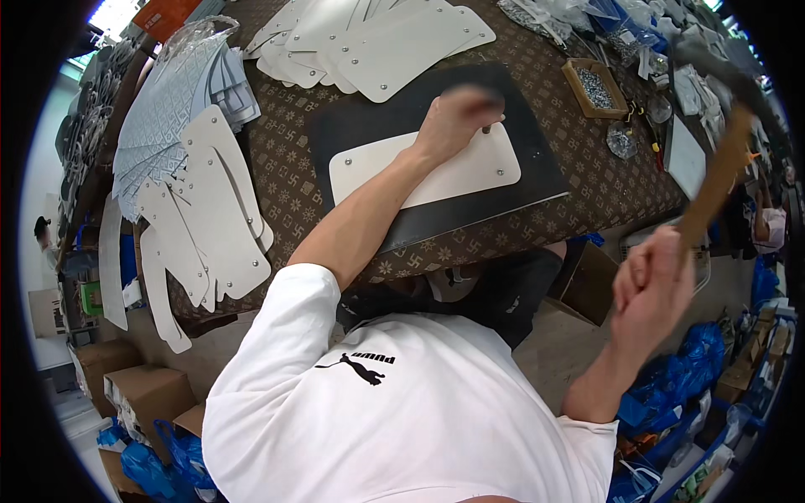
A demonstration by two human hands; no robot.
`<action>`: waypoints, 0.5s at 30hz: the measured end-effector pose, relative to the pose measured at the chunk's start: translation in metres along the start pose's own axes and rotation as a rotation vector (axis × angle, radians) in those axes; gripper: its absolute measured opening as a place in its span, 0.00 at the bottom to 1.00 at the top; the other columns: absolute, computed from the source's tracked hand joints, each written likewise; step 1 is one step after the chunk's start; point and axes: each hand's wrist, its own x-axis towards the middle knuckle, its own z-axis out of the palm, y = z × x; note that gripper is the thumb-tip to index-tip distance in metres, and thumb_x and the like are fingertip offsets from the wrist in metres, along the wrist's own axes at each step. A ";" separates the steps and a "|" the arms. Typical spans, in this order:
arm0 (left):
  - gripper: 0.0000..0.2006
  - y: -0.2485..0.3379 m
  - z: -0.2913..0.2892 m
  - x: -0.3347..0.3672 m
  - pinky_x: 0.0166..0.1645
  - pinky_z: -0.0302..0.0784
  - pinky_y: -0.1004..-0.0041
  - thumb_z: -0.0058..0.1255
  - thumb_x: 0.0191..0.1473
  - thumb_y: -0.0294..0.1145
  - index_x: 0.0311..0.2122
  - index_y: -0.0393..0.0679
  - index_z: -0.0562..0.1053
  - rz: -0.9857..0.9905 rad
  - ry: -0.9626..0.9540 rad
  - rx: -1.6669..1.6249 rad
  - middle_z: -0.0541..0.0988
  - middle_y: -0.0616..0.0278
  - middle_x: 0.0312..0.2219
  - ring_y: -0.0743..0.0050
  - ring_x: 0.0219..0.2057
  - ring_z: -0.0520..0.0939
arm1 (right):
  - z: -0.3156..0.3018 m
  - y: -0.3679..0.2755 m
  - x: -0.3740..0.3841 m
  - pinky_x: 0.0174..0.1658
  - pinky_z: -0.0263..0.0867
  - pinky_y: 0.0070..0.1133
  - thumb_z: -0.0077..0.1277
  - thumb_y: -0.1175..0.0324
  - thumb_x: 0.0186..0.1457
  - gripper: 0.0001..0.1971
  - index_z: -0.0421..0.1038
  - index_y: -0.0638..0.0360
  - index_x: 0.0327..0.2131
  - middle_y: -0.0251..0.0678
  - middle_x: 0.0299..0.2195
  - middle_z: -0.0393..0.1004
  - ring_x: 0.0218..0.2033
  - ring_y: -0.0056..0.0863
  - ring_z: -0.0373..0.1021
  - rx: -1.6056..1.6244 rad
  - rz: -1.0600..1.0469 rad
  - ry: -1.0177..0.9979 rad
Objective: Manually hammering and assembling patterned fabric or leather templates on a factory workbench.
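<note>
A white panel (457, 178) with rounded corners and metal snap studs lies on a black mat (356, 126) in front of me. Over the panel's far right corner, my left hand (453, 121) is closed round a short dark punch (486, 130), upright with its tip at the panel; its upper part is blurred. Out to the right and raised beyond the table edge, my right hand (654, 281) grips the wooden handle of a hammer (717, 176). The dark hammer head is smeared by motion near the upper right.
More studded white panels (402, 50) are fanned at the back, with others (197, 226) piled at the left beside patterned grey sheets (172, 117). A box of small metal parts (594, 88) stands at the right on the brown patterned tablecloth (277, 159). Cardboard boxes (155, 402) sit on the floor.
</note>
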 end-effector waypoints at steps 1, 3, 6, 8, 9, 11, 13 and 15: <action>0.08 0.004 0.004 0.002 0.38 0.77 0.74 0.62 0.55 0.25 0.39 0.34 0.80 -0.006 -0.027 -0.013 0.80 0.60 0.31 0.76 0.30 0.81 | -0.011 -0.018 0.015 0.13 0.45 0.13 0.47 0.55 0.69 0.17 0.63 0.56 0.30 0.23 0.17 0.55 0.13 0.10 0.50 0.076 -0.179 -0.075; 0.07 0.009 0.006 0.002 0.39 0.77 0.74 0.61 0.56 0.25 0.38 0.34 0.80 -0.021 -0.058 -0.028 0.79 0.62 0.32 0.77 0.30 0.80 | -0.010 -0.024 0.033 0.14 0.46 0.14 0.47 0.56 0.69 0.17 0.63 0.57 0.31 0.23 0.17 0.54 0.13 0.11 0.50 0.162 -0.360 -0.166; 0.07 0.010 0.003 -0.003 0.39 0.77 0.74 0.61 0.56 0.25 0.38 0.34 0.80 0.024 -0.046 0.048 0.80 0.62 0.31 0.77 0.31 0.80 | 0.031 0.016 0.037 0.15 0.49 0.15 0.48 0.57 0.69 0.16 0.63 0.57 0.30 0.24 0.18 0.56 0.14 0.13 0.53 0.227 -0.436 -0.217; 0.07 0.014 0.003 -0.003 0.39 0.77 0.73 0.61 0.56 0.25 0.38 0.34 0.80 0.058 -0.047 0.081 0.80 0.62 0.31 0.77 0.31 0.81 | 0.019 0.067 0.045 0.16 0.50 0.15 0.50 0.58 0.68 0.16 0.64 0.55 0.28 0.23 0.18 0.58 0.16 0.13 0.56 -0.630 -0.063 -0.527; 0.07 0.016 0.008 -0.003 0.39 0.78 0.73 0.61 0.57 0.25 0.39 0.34 0.80 0.075 -0.076 0.108 0.80 0.62 0.31 0.77 0.31 0.81 | 0.009 0.080 0.040 0.16 0.49 0.14 0.50 0.58 0.68 0.16 0.63 0.54 0.28 0.22 0.18 0.59 0.16 0.11 0.55 -0.630 -0.003 -0.474; 0.07 0.017 0.009 -0.009 0.39 0.78 0.74 0.60 0.57 0.25 0.39 0.34 0.79 0.089 -0.116 0.182 0.80 0.63 0.31 0.77 0.32 0.81 | 0.004 0.079 0.026 0.16 0.48 0.13 0.51 0.58 0.68 0.16 0.63 0.54 0.28 0.21 0.18 0.60 0.15 0.09 0.55 -0.616 0.052 -0.444; 0.07 0.021 0.000 -0.014 0.39 0.77 0.73 0.61 0.56 0.24 0.39 0.33 0.79 0.039 -0.094 0.055 0.80 0.61 0.31 0.75 0.31 0.81 | -0.001 0.061 0.009 0.16 0.47 0.12 0.51 0.58 0.67 0.16 0.63 0.53 0.28 0.20 0.18 0.59 0.14 0.07 0.53 -0.390 0.257 -0.335; 0.08 0.030 -0.005 -0.016 0.37 0.77 0.72 0.63 0.53 0.23 0.39 0.33 0.79 -0.055 -0.062 -0.201 0.80 0.58 0.31 0.73 0.29 0.82 | -0.008 0.052 -0.004 0.15 0.46 0.12 0.51 0.57 0.67 0.16 0.63 0.53 0.28 0.20 0.17 0.58 0.14 0.06 0.52 -0.285 0.375 -0.244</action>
